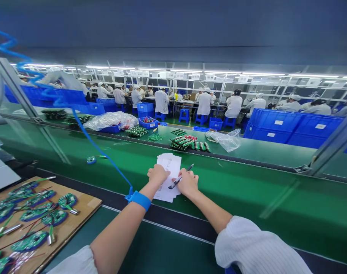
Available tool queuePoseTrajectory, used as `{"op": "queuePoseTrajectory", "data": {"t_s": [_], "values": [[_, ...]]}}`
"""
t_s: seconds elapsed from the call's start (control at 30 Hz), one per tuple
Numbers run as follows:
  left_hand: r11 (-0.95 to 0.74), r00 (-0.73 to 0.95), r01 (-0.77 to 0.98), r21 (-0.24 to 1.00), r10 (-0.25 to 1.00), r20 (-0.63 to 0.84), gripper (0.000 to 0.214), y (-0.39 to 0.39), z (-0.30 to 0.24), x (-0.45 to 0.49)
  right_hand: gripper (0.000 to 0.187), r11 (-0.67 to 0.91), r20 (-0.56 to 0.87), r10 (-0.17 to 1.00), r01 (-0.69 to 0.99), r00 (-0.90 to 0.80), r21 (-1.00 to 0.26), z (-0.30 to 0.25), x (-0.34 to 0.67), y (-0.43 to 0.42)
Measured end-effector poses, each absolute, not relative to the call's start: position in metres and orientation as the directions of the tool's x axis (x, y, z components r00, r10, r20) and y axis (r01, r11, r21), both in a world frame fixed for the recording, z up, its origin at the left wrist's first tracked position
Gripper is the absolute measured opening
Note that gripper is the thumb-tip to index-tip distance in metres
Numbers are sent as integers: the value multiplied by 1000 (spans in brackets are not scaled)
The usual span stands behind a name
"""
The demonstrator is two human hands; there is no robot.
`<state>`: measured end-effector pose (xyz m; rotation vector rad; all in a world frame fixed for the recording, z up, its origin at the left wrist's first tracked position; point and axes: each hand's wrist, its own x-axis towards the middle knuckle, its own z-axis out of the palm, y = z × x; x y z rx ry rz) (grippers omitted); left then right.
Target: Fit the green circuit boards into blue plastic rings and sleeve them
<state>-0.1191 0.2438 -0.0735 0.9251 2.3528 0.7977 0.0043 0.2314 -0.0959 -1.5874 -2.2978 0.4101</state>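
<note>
Inspection of a factory assembly floor, viewed from the wearer's position at a long conveyor line. Workers in white coats and caps [162, 102] sit along a far line, with blue plastic crates [276, 125] stacked at the right behind a raised green shelf [261, 152]. On that shelf lie stacked green circuit boards [182, 142], a clear plastic bag [223, 140] and a small blue tray of parts [147, 122].

The nearer green worktop [261, 201] carries a cardboard sheet [88, 207] at its near left corner, laid with rounded green circuit boards with wire leads [29, 241]. None of these boards is in hand.

Loose paper sheets [167, 177] lie near the worktop's far edge, around mid-frame, with faint handwriting on the top sheet. How much is filled in cannot be determined. The left hand [158, 175], wearing a blue wrist strap [137, 200] with a coiled blue cord [99, 144], rests on the sheets, its fingers [162, 171] curled lightly and holding nothing. The right hand [187, 183] rests at the sheets' right side, its fingers [185, 173] closed on a pen [180, 176], whose tip points down at the paper.
</note>
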Motion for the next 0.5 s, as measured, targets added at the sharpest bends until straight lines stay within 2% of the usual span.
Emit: {"op": "queuePoseTrajectory", "data": {"t_s": [0.37, 0.5], "values": [[550, -467, 282, 786, 794, -389, 25, 255, -72, -95, 27, 351, 91, 933, 822, -349, -449, -99, 30, 233], [483, -420, 246, 840, 835, -356, 25, 259, -75, -82, 25, 372, 112, 924, 794, -365, -482, -102, 42, 233]]}}
